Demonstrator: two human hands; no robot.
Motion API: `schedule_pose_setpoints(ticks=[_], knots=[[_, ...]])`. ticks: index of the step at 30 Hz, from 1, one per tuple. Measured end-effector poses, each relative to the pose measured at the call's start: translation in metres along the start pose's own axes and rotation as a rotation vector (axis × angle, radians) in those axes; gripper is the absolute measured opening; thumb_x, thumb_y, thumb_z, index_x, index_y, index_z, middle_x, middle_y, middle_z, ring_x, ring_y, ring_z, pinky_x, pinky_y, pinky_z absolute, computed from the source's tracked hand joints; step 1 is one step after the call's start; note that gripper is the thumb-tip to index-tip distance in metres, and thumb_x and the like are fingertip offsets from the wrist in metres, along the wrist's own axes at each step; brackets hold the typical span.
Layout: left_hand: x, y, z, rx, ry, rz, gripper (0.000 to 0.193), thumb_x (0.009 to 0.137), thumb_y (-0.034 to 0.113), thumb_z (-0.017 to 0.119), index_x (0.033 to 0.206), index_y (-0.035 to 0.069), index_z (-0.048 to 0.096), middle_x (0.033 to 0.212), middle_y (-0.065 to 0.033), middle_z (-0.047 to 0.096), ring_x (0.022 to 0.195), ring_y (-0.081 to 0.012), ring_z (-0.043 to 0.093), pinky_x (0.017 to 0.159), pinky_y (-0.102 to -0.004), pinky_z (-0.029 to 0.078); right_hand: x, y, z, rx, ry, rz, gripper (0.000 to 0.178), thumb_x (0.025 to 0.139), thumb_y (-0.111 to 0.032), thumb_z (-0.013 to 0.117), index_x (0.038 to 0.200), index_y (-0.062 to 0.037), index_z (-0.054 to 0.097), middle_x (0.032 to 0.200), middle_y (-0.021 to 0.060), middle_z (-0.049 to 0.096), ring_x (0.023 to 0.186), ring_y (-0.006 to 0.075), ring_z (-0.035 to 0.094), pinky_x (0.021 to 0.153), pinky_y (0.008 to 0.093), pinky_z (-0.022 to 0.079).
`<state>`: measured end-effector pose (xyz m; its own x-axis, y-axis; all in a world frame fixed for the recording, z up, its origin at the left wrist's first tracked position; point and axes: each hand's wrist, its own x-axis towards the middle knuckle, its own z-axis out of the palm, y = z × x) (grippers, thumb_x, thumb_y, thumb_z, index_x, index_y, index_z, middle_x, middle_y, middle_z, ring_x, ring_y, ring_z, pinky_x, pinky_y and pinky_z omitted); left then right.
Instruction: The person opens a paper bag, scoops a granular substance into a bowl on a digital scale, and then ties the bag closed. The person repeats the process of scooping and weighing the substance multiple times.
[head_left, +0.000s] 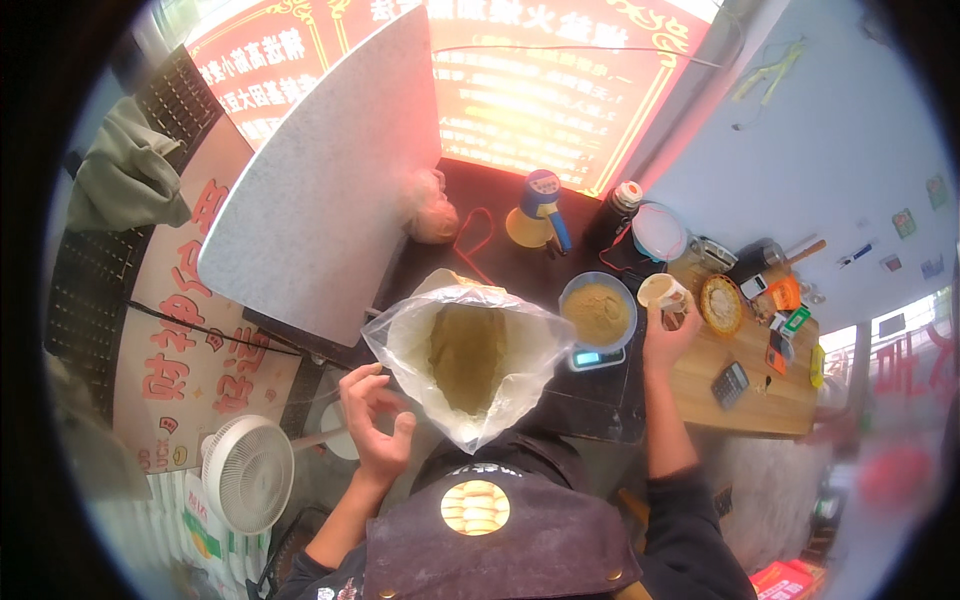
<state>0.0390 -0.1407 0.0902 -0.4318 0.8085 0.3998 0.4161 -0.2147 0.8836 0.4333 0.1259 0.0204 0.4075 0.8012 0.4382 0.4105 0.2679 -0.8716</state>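
A large opened plastic-lined bag (pixel 530 365) stands in front of my body, with brownish powder (pixel 465 345) inside. Beside the bag's left edge is my left hand (pixel 378 430), fingers apart and curved, holding nothing. To the right, my right hand (pixel 672 340) grips a small pale cup (pixel 660 291) by its side; what is inside the cup is hard to tell. Between bag and cup, a round bowl (pixel 630 322) of tan powder (pixel 597 312) rests on a digital scale (pixel 597 359) with a lit display.
Behind the bag on the dark table are a megaphone (pixel 540 210) and a black flask (pixel 612 215). A wooden counter (pixel 775 400) at right carries a basket (pixel 722 305) and a calculator (pixel 730 384). A pale panel (pixel 330 190) and a white fan (pixel 247 474) are at left.
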Motion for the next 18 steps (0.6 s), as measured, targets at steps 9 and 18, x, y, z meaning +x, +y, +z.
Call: schedule_pose_setpoints(ticks=[9,18], knots=[[0.029,-0.012,-0.012,0.06,-0.017,0.016,0.07,0.079,0.013,0.077,0.143,0.003,0.052,0.146,-0.0166,0.049,0.112,-0.0236,0.062,0.092,-0.0366,0.055,-0.027,-0.17,0.011,0.488,-0.311,-0.18,0.075,0.095,-0.008,0.081,0.158,0.0019,0.041,0.146,0.0156,0.055,0.134,0.0263,0.058,0.113,0.0385,0.049],[0.054,-0.028,-0.024,-0.021,-0.209,0.051,0.095,0.075,0.028,0.086,0.156,0.003,0.043,0.157,-0.0196,0.046,0.143,-0.0332,0.049,0.118,-0.045,0.043,-0.09,-0.239,0.032,-0.051,-0.734,-0.787,0.074,0.078,-0.03,0.096,0.139,-0.0022,0.065,0.134,0.0229,0.062,0.12,0.0413,0.062,0.104,0.0509,0.051]])
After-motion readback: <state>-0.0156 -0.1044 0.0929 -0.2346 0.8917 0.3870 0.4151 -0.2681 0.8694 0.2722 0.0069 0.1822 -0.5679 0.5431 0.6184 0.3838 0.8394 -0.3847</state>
